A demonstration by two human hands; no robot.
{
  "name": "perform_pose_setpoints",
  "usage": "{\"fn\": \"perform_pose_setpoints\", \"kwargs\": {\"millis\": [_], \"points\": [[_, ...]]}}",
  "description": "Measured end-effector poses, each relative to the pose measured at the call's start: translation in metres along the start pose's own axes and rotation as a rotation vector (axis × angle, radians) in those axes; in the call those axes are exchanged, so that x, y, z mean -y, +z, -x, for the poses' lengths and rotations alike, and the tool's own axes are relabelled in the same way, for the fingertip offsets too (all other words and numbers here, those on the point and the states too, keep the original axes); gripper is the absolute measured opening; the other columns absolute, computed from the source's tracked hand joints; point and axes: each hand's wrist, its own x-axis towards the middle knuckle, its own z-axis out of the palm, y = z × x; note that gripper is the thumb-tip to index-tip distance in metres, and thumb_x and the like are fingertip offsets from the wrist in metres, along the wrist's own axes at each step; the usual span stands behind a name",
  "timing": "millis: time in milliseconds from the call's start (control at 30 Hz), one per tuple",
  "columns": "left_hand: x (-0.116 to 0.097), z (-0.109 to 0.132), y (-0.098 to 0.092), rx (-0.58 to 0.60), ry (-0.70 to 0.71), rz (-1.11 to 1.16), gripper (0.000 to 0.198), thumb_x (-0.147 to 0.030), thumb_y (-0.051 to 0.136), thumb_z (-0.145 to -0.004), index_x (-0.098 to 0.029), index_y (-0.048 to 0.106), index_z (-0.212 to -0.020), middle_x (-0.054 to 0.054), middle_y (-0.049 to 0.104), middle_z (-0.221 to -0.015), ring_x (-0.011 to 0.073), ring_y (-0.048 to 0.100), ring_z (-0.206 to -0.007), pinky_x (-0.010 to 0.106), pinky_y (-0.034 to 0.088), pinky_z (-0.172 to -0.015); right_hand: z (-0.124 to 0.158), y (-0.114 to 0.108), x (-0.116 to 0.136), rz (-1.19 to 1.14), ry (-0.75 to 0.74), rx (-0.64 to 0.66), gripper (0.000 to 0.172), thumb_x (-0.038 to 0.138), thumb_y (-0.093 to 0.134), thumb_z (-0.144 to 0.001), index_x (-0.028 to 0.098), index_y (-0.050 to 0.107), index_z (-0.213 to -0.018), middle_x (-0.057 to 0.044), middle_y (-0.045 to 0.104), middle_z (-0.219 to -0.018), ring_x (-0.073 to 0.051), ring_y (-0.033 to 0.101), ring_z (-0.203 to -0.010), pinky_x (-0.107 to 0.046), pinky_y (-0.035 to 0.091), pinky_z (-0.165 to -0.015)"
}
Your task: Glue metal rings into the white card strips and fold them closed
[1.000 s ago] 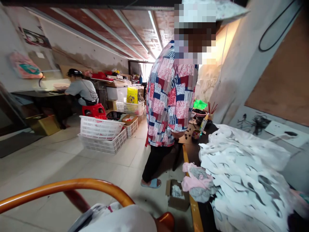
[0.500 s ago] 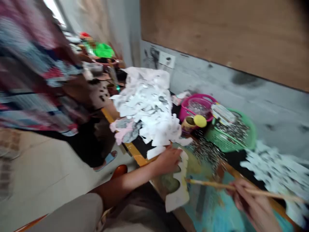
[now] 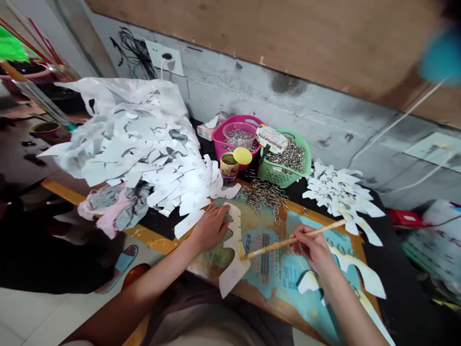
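Observation:
My left hand [image 3: 210, 226] lies flat with fingers spread, pressing the upper edge of a white cut-out paper piece [image 3: 234, 250] against a blue and yellow board [image 3: 273, 269]. My right hand [image 3: 314, 247] grips a thin wooden brush [image 3: 288, 240]; its tip touches the paper piece near the middle. More white cut-outs [image 3: 360, 271] lie beside my right wrist. A small glue pot [image 3: 229, 168] with a yellow lid [image 3: 242, 155] stands just beyond the board.
A big heap of white cut-outs [image 3: 140, 149] on plastic fills the left of the table. A pink basket [image 3: 237, 137] and a green basket [image 3: 286, 161] hold metal rings; loose rings [image 3: 262, 194] lie before them. Another cut-out pile [image 3: 338, 190] sits at right. A person's sandalled foot [image 3: 120, 269] shows at left.
My view has swung from the room and a standing person down to the table. The brush tip has come onto the paper piece under my left hand.

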Motion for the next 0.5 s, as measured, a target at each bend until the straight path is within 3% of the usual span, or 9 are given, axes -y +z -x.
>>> {"fn": "perform_pose_setpoints", "kwargs": {"millis": [67, 167, 233, 300, 367, 500], "points": [[-0.003, 0.000, -0.004, -0.023, -0.007, 0.021, 0.041, -0.023, 0.046, -0.092, -0.018, 0.038, -0.132, 0.013, 0.060, -0.123, 0.0283, 0.057, -0.118, 0.052, 0.036, -0.111, -0.001, 0.001, -0.003, 0.000, -0.003, -0.044, 0.031, 0.046, 0.071, -0.080, 0.017, 0.064, -0.076, -0.003, 0.065, -0.057, -0.012, 0.054, -0.046, -0.021, 0.039, -0.044], [-0.013, 0.010, -0.016, -0.119, 0.005, 0.053, 0.043, -0.028, 0.047, -0.093, -0.018, 0.037, -0.134, 0.016, 0.053, -0.132, 0.0288, 0.055, -0.121, 0.050, 0.043, -0.106, -0.001, 0.004, -0.006, 0.036, -0.016, -0.002, 0.032, 0.048, 0.070, -0.081, 0.016, 0.065, -0.077, -0.004, 0.066, -0.059, -0.012, 0.054, -0.047, -0.022, 0.039, -0.044], [-0.025, 0.024, -0.025, -0.130, 0.075, 0.068, 0.042, -0.033, 0.054, -0.091, -0.018, 0.043, -0.128, 0.014, 0.057, -0.127, 0.0290, 0.057, -0.119, 0.054, 0.038, -0.110, 0.001, 0.003, -0.008, 0.048, -0.040, 0.036, 0.031, 0.047, 0.069, -0.083, 0.017, 0.066, -0.077, -0.004, 0.065, -0.058, -0.012, 0.053, -0.047, -0.022, 0.039, -0.045], [-0.038, 0.042, -0.028, -0.008, 0.126, 0.112, 0.047, -0.036, 0.062, -0.086, -0.020, 0.045, -0.126, 0.011, 0.063, -0.122, 0.0277, 0.060, -0.115, 0.055, 0.030, -0.115, 0.004, 0.001, -0.010, 0.050, -0.060, 0.051, 0.028, 0.044, 0.067, -0.085, 0.017, 0.067, -0.077, -0.004, 0.066, -0.059, -0.012, 0.053, -0.048, -0.022, 0.040, -0.046], [-0.048, 0.061, -0.026, 0.133, 0.132, 0.129, 0.065, -0.039, 0.070, -0.080, -0.020, 0.039, -0.134, 0.012, 0.060, -0.130, 0.0291, 0.057, -0.122, 0.054, 0.030, -0.116, 0.008, -0.003, -0.012, 0.036, -0.063, 0.063, 0.026, 0.042, 0.067, -0.086, 0.017, 0.068, -0.077, -0.004, 0.066, -0.059, -0.012, 0.053, -0.049, -0.022, 0.040, -0.047], [-0.056, 0.080, -0.014, 0.197, 0.042, 0.155, 0.082, -0.037, 0.074, -0.078, -0.021, 0.027, -0.143, 0.014, 0.053, -0.140, 0.0304, 0.051, -0.130, 0.057, 0.030, -0.116, 0.011, -0.010, -0.016, -0.005, -0.041, 0.087, 0.024, 0.039, 0.069, -0.084, 0.017, 0.069, -0.075, -0.004, 0.065, -0.057, -0.013, 0.054, -0.048, -0.022, 0.041, -0.046]]}}
